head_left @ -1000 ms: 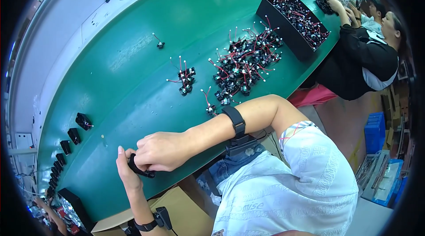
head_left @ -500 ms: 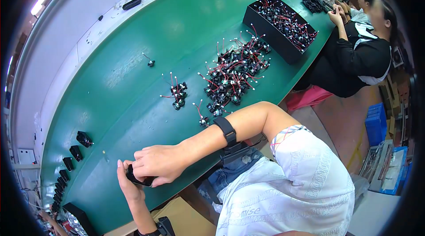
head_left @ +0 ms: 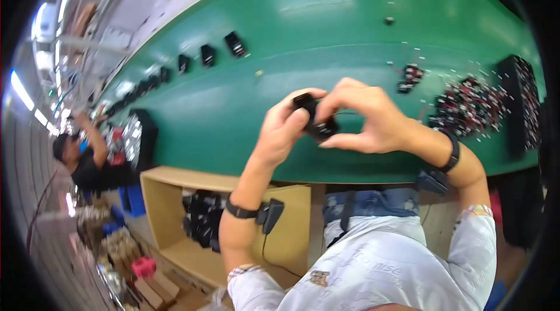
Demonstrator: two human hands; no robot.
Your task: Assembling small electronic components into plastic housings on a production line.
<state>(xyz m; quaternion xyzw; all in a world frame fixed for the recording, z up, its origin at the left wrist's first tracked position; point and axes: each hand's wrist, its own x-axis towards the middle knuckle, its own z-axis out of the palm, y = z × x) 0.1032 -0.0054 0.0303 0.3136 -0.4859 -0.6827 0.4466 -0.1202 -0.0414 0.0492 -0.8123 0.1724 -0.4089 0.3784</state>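
Above the near part of the green table, a small black plastic casing (head_left: 319, 129) is held between my two hands. My left hand (head_left: 281, 130) grips its left end, thumb on top. My right hand (head_left: 373, 117) curls over its other side, fingertips inside or against it and thumb at the lower edge. A dark wire seems to run from it toward my right palm; blur hides the detail. Right of my hands lies a pile of small black parts with red wires and white connectors (head_left: 469, 107). A smaller cluster of the same parts (head_left: 410, 78) sits beside it.
Like casings stand in a line toward the far left, the closest casing (head_left: 235, 44) nearest my hands. A black box of wired parts (head_left: 518, 110) stands at right. An open cardboard box (head_left: 175, 250) holds black pieces below the table edge. A co-worker (head_left: 87, 156) sits at left.
The view has swung left, bringing the cardboard box and a co-worker into sight. My right hand no longer covers the casing from above; more of it shows between both hands.
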